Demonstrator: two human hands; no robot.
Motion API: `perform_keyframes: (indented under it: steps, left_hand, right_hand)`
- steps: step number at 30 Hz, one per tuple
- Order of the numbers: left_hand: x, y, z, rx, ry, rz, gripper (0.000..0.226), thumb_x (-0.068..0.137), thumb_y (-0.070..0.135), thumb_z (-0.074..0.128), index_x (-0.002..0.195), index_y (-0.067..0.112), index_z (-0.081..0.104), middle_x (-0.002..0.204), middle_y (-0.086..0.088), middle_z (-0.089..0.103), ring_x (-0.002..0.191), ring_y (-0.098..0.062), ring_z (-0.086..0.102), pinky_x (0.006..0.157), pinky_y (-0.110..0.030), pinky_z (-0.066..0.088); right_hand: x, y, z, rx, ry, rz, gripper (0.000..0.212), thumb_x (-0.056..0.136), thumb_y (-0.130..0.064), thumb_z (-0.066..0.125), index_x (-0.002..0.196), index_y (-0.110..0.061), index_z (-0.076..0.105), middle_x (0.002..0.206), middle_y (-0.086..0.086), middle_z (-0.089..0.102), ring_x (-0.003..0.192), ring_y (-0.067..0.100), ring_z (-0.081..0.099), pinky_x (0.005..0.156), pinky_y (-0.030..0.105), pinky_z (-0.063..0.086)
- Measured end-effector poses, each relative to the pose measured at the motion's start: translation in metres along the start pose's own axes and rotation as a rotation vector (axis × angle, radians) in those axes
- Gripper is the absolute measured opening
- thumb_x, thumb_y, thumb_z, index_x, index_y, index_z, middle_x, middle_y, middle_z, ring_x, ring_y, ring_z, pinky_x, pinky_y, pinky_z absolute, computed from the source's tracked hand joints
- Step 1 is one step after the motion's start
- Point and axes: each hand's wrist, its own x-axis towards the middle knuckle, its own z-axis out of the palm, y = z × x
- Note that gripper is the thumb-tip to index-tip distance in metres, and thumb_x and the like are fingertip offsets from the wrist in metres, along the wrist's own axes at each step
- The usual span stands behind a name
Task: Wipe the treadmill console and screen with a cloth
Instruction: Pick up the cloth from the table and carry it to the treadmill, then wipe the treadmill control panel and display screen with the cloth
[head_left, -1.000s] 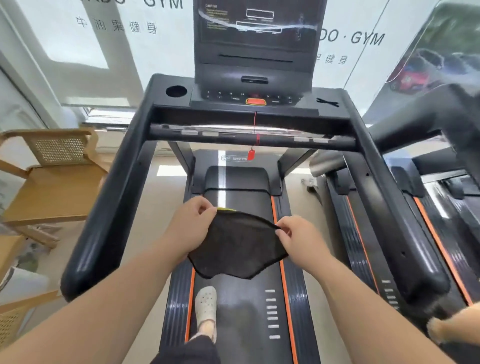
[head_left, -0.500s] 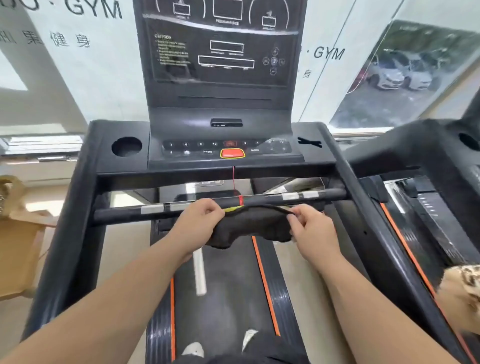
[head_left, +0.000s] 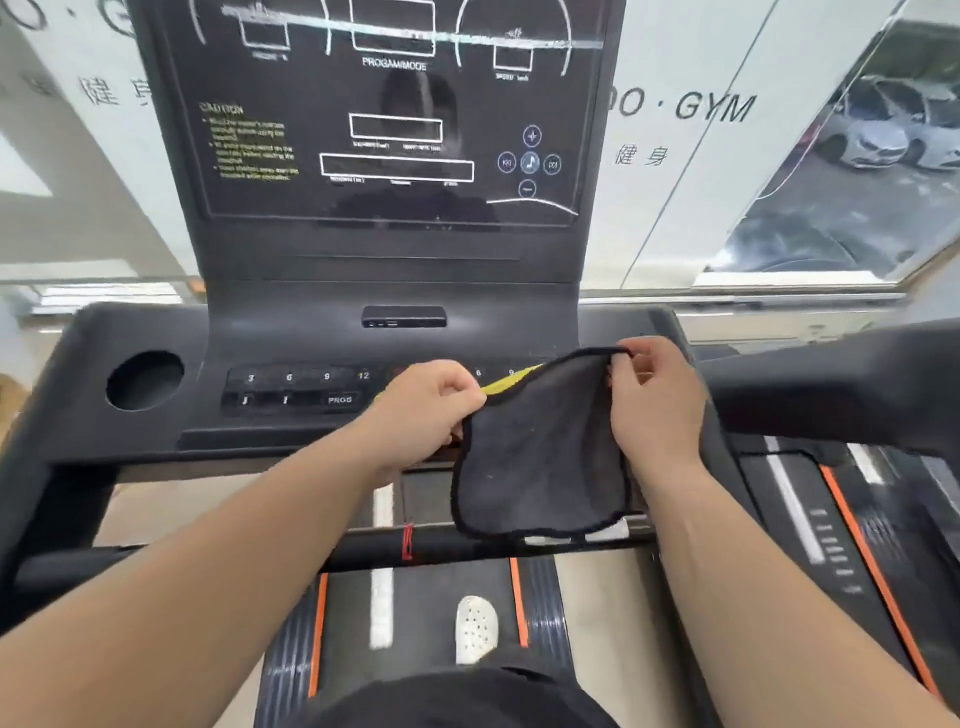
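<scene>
- Dark grey cloth (head_left: 540, 447) with a black stitched edge and a strip of yellow along its top left is held up in front of the treadmill console (head_left: 291, 389), hanging flat and open between the two hands.
- The left hand (head_left: 423, 410) pinches the cloth's upper left corner, fingers closed on the fabric just by the yellow strip.
- The right hand (head_left: 657, 400) pinches the upper right corner, thumb and fingertips closed on the hem, which is lifted into a small loop above the knuckles.
- The cloth's lower edge hangs down to the crossbar (head_left: 363, 551) and overlaps it; whether it touches the bar cannot be told.
- The cloth hides the right part of the console's button row; to the left the keys marked 3, 6, 9, 12 and PROG show, slightly blurred.
- A round cup hole (head_left: 145, 380) sits at the console's far left, well apart from the hands.
- The screen (head_left: 395, 119) stands upright above the console, dark, with white outlines, a yellow caution text at its left and round music buttons at its right; a pale streak crosses its top.
- A red cord (head_left: 408, 543) is wound on the crossbar, left of the cloth.
- Below, a white perforated shoe (head_left: 475, 629) stands on the black belt (head_left: 415, 613) between orange stripes.
- A second treadmill (head_left: 852, 519) lies to the right.
</scene>
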Motion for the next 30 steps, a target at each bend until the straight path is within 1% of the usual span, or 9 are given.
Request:
perform_keyframes:
  steps: [1,5,9,12,14,16,18,23,30]
  left_hand:
    - [0.012,0.003,0.004,0.014,0.035,0.002,0.014,0.093,0.023,0.062,0.080,0.019,0.066,0.070,0.001,0.066,0.067,-0.014,0.060,0.069,-0.034,0.051]
    - [0.048,0.010,0.017,0.120,0.172,0.037,0.015,0.090,0.021,0.064,0.075,0.020,0.065,0.069,0.005,0.066,0.065,-0.013,0.059,0.067,-0.029,0.047]
    - [0.062,0.004,0.017,0.340,0.242,0.040,0.014,0.088,0.024,0.067,0.075,0.023,0.064,0.073,0.008,0.065,0.073,-0.012,0.059,0.071,-0.030,0.046]
    - [0.064,-0.007,0.006,0.423,0.354,0.054,0.007,0.087,0.026,0.069,0.081,0.023,0.066,0.081,0.010,0.067,0.080,-0.012,0.062,0.079,-0.032,0.050]
    - [0.061,-0.021,-0.005,0.496,0.464,0.090,0.008,0.088,0.027,0.070,0.093,0.021,0.068,0.093,0.007,0.067,0.088,-0.015,0.061,0.086,-0.033,0.050]
    - [0.056,-0.039,-0.020,0.623,0.572,0.096,0.021,0.089,0.032,0.067,0.104,0.017,0.069,0.105,0.001,0.068,0.098,-0.022,0.061,0.090,-0.038,0.047]
    - [0.051,-0.056,-0.035,0.755,0.633,0.068,0.034,0.087,0.042,0.060,0.108,0.017,0.067,0.112,-0.002,0.067,0.103,-0.029,0.059,0.090,-0.042,0.045]
    - [0.049,-0.087,-0.045,0.912,0.598,0.057,0.047,0.088,0.049,0.052,0.114,0.013,0.067,0.124,-0.009,0.062,0.114,-0.036,0.056,0.093,-0.050,0.043]
    - [0.054,-0.097,-0.046,0.934,0.555,0.124,0.051,0.090,0.050,0.049,0.118,0.012,0.066,0.131,-0.012,0.059,0.124,-0.036,0.052,0.098,-0.051,0.038]
  right_hand:
    - [0.015,0.000,0.003,-0.001,0.002,-0.028,0.012,0.099,-0.020,0.058,0.097,-0.031,0.063,0.083,-0.018,0.065,0.082,0.001,0.062,0.071,0.009,0.040]
    - [0.062,0.006,0.028,-0.009,-0.024,-0.096,0.014,0.099,-0.017,0.056,0.101,-0.028,0.064,0.088,-0.015,0.064,0.088,0.013,0.060,0.080,0.026,0.040]
    - [0.068,0.016,0.059,-0.033,-0.140,-0.135,0.015,0.100,-0.016,0.056,0.112,-0.019,0.066,0.106,-0.010,0.062,0.101,0.013,0.057,0.085,0.019,0.034]
    - [0.062,0.027,0.081,-0.158,-0.225,-0.244,0.024,0.100,-0.022,0.059,0.122,-0.014,0.063,0.126,0.001,0.061,0.125,0.024,0.054,0.108,0.038,0.041]
    - [0.058,0.032,0.093,-0.422,-0.399,-0.234,0.060,0.103,-0.044,0.050,0.154,-0.015,0.037,0.164,0.015,0.030,0.154,0.035,0.022,0.125,0.056,0.020]
    - [0.054,0.036,0.102,-0.623,-0.513,-0.212,0.089,0.100,-0.067,0.032,0.163,-0.016,-0.005,0.171,0.020,-0.007,0.158,0.040,-0.006,0.125,0.060,0.002]
    - [0.050,0.038,0.109,-0.708,-0.513,-0.230,0.102,0.094,-0.080,0.022,0.160,-0.013,-0.020,0.169,0.024,-0.015,0.157,0.041,-0.013,0.125,0.062,-0.002]
    - [0.054,0.030,0.123,-0.767,-0.516,-0.299,0.117,0.087,-0.089,0.024,0.160,-0.008,-0.018,0.167,0.023,-0.022,0.156,0.039,-0.019,0.126,0.059,-0.005]
    - [0.056,0.013,0.147,-0.783,-0.608,-0.657,0.094,0.097,-0.071,0.029,0.163,-0.012,-0.004,0.170,0.019,-0.012,0.157,0.038,-0.013,0.127,0.059,0.000]
